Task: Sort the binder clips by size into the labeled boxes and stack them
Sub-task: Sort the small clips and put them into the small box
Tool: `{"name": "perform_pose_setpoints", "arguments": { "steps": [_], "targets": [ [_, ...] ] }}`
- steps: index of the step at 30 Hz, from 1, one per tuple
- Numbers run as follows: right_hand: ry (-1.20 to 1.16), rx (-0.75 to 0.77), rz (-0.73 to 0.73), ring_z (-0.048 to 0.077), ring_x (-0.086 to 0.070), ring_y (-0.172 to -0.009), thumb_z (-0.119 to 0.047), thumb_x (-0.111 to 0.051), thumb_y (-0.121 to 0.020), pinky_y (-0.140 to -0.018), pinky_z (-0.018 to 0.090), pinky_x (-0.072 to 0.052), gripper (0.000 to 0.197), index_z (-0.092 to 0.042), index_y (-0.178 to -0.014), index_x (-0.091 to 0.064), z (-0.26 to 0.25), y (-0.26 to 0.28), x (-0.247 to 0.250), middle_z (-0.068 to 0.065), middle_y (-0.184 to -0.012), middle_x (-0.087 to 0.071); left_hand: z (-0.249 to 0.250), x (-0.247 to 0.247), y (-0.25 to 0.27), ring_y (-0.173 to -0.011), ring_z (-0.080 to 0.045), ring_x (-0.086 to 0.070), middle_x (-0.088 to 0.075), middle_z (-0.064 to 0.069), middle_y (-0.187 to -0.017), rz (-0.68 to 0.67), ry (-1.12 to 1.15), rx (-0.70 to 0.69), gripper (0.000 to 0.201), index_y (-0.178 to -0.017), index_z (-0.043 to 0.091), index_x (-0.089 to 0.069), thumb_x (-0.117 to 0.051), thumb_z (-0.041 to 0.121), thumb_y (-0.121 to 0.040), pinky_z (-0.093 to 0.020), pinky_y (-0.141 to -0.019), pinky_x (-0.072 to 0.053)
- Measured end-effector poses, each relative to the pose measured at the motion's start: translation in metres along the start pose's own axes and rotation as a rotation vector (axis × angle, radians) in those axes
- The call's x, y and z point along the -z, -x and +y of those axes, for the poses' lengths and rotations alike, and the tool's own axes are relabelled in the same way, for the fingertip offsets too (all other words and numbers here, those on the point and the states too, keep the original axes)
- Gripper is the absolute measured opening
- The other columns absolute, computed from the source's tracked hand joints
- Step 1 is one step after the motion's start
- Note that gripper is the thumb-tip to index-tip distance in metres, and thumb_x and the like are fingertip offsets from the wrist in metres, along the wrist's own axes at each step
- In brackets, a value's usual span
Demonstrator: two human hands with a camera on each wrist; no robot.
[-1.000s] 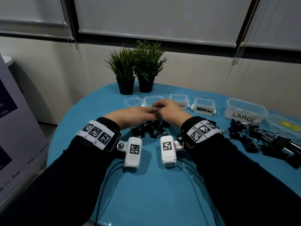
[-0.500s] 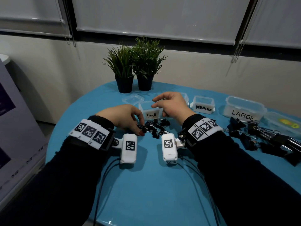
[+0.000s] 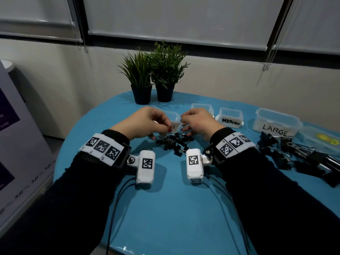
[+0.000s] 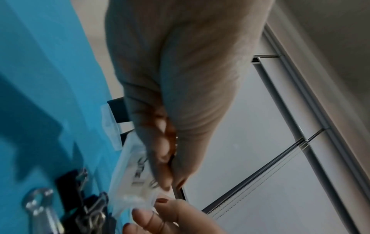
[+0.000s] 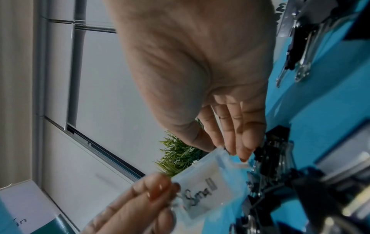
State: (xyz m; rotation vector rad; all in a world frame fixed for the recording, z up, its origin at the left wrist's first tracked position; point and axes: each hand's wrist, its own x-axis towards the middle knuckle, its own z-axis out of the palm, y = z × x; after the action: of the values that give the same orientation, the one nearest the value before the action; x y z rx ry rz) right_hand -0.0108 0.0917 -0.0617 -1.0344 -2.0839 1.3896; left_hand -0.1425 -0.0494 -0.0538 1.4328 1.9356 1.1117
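Both hands are up over the middle of the blue tabletop, meeting at the little clear box labeled "Small". The left hand comes in from nine o'clock, its fingers bunched together at the box's rim; they appear to pinch something small there, though the blur in the left wrist view hides what it is. The right hand sits at three o'clock of the box, fingers fairly straight and close together, their tips against the box's corner. Whether they actually grip it, I cannot tell.

Just below the box, toward six o'clock, lies the pile of small black binder clips, loose on the tabletop between the two wrists. Out at three o'clock stand the "Medium" box and, further right, the "LARGE" box, both open. In front of the LARGE box sprawls the heap of big black clips. At twelve o'clock, two potted plants stand side by side at the far edge.
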Motion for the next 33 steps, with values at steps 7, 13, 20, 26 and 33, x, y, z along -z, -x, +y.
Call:
{"name": "perform_pose_setpoints", "arguments": {
  "steps": [7,13,20,26,33],
  "targets": [
    [0.088,0.044,-0.041,0.022,-0.067,-0.081,-0.004,-0.064,-0.092,-0.061,0.032,-0.058,0.038,-0.019,-0.126,-0.058,-0.001,0.003,0.002,0.012,-0.102,-0.066,-0.005,-0.006,-0.008,-0.067,-0.006,-0.071,-0.076,-0.001,-0.076,0.280,0.262,-0.031,0.018,-0.103,-0.003,-0.072,-0.076,0.005,-0.087,-0.018,-0.049,-0.052],
    [0.402,0.269,-0.221,0.017,-0.053,-0.113,-0.025,-0.066,-0.096,-0.089,0.027,-0.044,0.060,-0.049,-0.145,-0.041,-0.005,0.008,-0.008,0.005,-0.131,-0.048,-0.005,0.000,-0.007,-0.071,-0.010,-0.072,-0.076,-0.005,-0.083,0.366,0.311,-0.072,0.014,-0.097,0.005,-0.073,-0.078,0.010,-0.085,-0.020,-0.050,-0.053],
    [0.521,0.311,-0.239,0.022,-0.048,-0.130,-0.027,-0.065,-0.097,-0.099,0.030,-0.040,0.044,-0.040,-0.137,-0.052,-0.008,0.009,-0.013,0.005,-0.145,-0.046,-0.026,0.014,-0.017,-0.084,-0.006,-0.067,-0.073,0.005,-0.096,0.578,-0.005,0.011,0.021,-0.109,0.021,-0.076,-0.078,0.025,-0.088,-0.021,-0.075,-0.055],
    [0.509,0.223,-0.155,0.019,-0.057,-0.106,-0.025,-0.068,-0.094,-0.084,0.030,-0.046,0.030,-0.030,-0.123,-0.060,-0.006,0.007,-0.011,0.003,-0.131,-0.055,-0.021,0.008,-0.015,-0.074,-0.002,-0.061,-0.070,0.019,-0.086,0.382,-0.200,0.052,0.014,-0.097,0.036,-0.075,-0.065,0.027,-0.096,-0.023,-0.058,-0.042],
    [0.629,0.001,-0.262,0.015,-0.062,-0.072,-0.044,-0.089,-0.070,-0.061,0.025,-0.049,0.049,-0.025,-0.110,-0.068,-0.015,0.019,0.009,-0.004,-0.095,-0.063,-0.022,0.019,-0.009,-0.132,-0.018,-0.048,-0.053,0.013,-0.139,0.296,-0.271,0.085,0.083,-0.132,0.044,-0.058,-0.074,0.081,-0.059,-0.046,-0.109,-0.040]
  ]
}}
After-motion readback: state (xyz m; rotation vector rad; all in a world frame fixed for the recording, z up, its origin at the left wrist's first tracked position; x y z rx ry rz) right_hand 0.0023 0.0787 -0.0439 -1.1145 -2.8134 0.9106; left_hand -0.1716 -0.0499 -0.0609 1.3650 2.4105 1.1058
